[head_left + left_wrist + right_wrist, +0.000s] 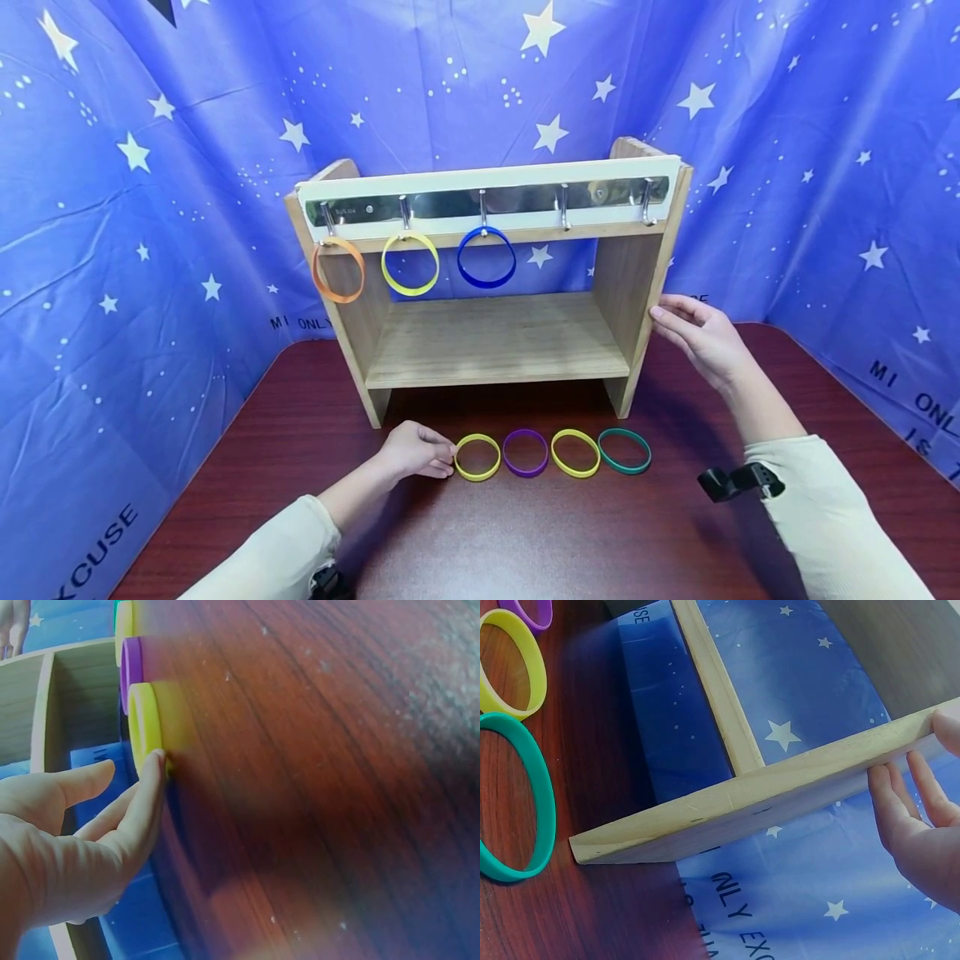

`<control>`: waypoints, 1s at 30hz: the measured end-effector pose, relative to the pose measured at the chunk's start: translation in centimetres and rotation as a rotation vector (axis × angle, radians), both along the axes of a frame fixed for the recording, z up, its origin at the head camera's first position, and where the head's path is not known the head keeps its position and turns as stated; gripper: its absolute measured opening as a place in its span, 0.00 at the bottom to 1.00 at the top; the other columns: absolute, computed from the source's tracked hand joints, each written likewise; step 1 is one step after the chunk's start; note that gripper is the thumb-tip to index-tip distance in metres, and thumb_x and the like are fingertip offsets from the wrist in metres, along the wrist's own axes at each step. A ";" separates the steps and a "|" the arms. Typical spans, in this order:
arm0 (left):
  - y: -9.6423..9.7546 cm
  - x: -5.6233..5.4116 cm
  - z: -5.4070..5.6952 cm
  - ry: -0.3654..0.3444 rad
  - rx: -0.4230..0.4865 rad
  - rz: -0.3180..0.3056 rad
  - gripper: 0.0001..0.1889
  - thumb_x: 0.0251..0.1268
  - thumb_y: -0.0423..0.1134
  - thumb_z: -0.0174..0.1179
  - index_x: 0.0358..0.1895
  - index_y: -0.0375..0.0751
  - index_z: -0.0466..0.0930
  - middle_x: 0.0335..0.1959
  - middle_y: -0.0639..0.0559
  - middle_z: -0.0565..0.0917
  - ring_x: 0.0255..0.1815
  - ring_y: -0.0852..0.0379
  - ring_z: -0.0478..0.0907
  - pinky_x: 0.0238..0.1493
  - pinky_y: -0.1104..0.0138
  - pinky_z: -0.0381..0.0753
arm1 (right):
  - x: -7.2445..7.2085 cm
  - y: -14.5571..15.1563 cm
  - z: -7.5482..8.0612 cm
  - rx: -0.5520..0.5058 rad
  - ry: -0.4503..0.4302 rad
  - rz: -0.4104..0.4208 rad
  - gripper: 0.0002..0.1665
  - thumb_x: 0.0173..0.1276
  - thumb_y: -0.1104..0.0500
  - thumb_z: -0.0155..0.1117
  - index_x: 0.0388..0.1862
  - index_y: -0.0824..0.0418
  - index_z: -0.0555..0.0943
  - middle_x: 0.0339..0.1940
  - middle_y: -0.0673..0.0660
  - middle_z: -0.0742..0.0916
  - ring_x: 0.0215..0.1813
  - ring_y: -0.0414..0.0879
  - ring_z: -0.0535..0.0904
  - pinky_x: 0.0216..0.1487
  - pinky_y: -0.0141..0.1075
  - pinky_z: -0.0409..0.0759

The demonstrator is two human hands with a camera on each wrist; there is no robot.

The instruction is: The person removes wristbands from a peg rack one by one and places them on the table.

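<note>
My left hand [415, 451] is at the left end of a row of wristbands on the table, its fingertips touching the near yellow wristband [477, 478]. In the left wrist view a straight finger [150, 784] meets that band's edge, with the thumb held apart from it. To its right lie a purple wristband [527, 475], another yellow wristband [576, 476] and a green wristband [628, 472]. My right hand [701, 337] rests its fingertips against the right side panel of a wooden shelf [495, 337]; its fingers are extended in the right wrist view.
A metal hook rail [442, 204] runs across the shelf's top front. From its left hooks hang an orange wristband [341, 298], a yellow one [410, 293] and a blue one [487, 284]; the two right hooks are bare. A blue starry curtain [450, 100] surrounds the dark red table [262, 467].
</note>
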State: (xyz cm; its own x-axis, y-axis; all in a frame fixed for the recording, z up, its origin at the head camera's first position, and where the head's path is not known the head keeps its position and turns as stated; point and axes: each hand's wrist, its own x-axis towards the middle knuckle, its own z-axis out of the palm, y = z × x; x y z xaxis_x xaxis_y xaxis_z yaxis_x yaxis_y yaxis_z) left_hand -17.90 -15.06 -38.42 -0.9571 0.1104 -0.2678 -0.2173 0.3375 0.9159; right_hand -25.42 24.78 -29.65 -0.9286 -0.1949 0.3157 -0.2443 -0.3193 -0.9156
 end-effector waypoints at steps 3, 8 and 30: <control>-0.2 0.1 0.3 0.015 -0.015 -0.022 0.11 0.58 0.26 0.59 0.42 0.21 0.82 0.33 0.34 0.88 0.28 0.55 0.87 0.35 0.64 0.90 | 0.0 0.0 0.1 0.008 -0.004 -0.003 0.13 0.68 0.71 0.56 0.41 0.54 0.81 0.37 0.46 0.86 0.42 0.34 0.83 0.47 0.21 0.83; -0.4 0.1 1.0 0.045 -0.051 -0.050 0.12 0.59 0.30 0.62 0.43 0.24 0.82 0.35 0.35 0.88 0.33 0.53 0.88 0.37 0.65 0.90 | 0.0 0.0 0.1 0.008 -0.007 0.000 0.13 0.68 0.71 0.56 0.42 0.53 0.81 0.38 0.46 0.86 0.42 0.33 0.83 0.47 0.21 0.83; 0.8 -0.7 6.3 0.200 0.084 -0.090 0.17 0.67 0.36 0.57 0.53 0.25 0.77 0.50 0.33 0.84 0.46 0.55 0.86 0.51 0.66 0.87 | -0.1 0.1 -0.2 -0.048 0.002 0.031 0.15 0.69 0.72 0.53 0.41 0.55 0.82 0.37 0.48 0.85 0.42 0.35 0.84 0.46 0.23 0.84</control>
